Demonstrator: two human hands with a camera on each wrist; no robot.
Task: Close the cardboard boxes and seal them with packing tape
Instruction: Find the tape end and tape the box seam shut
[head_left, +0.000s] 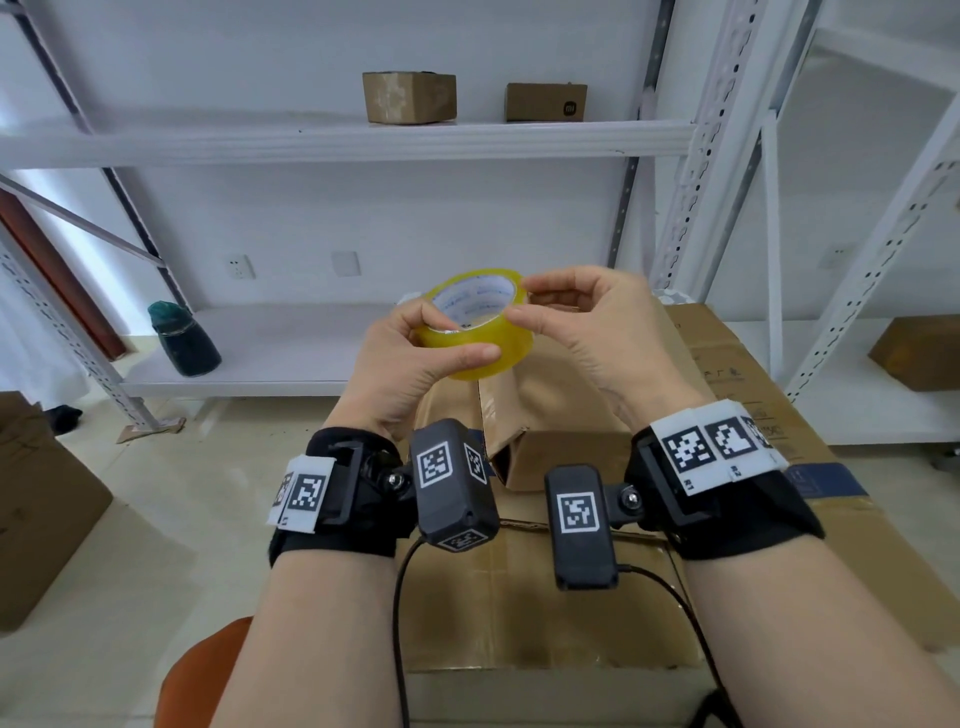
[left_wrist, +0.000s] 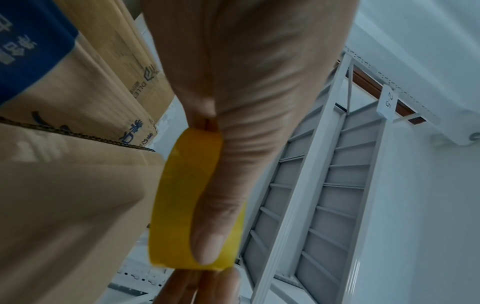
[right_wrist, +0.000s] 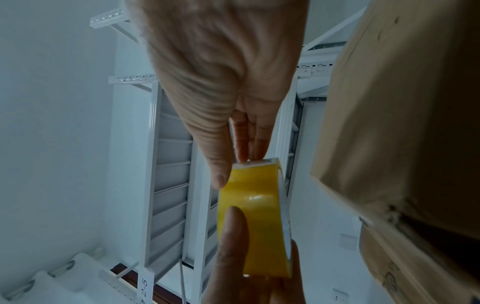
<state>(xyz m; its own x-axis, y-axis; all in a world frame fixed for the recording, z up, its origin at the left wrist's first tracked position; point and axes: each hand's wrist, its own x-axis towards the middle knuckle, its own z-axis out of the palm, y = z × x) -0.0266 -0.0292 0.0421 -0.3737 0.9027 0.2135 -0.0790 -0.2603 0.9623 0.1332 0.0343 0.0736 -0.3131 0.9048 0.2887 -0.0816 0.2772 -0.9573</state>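
Observation:
A yellow roll of packing tape (head_left: 480, 325) is held in the air between both hands. My left hand (head_left: 431, 353) grips it, thumb along its outer face and fingers through the core. My right hand (head_left: 540, 306) pinches the roll's far right edge with thumb and fingertips. The left wrist view shows the tape roll (left_wrist: 182, 201) under the thumb; the right wrist view shows the tape roll (right_wrist: 257, 218) pinched at its top. Below the hands stands a small cardboard box (head_left: 550, 415) with a flap raised, on a large flat cardboard box (head_left: 545, 597).
White metal shelving (head_left: 337, 140) stands ahead and to the right, with two small boxes (head_left: 410, 96) on the upper shelf. A dark green bottle (head_left: 184, 340) stands on the lower shelf. Another box (head_left: 36, 509) sits on the floor at left, one more box (head_left: 919, 351) at right.

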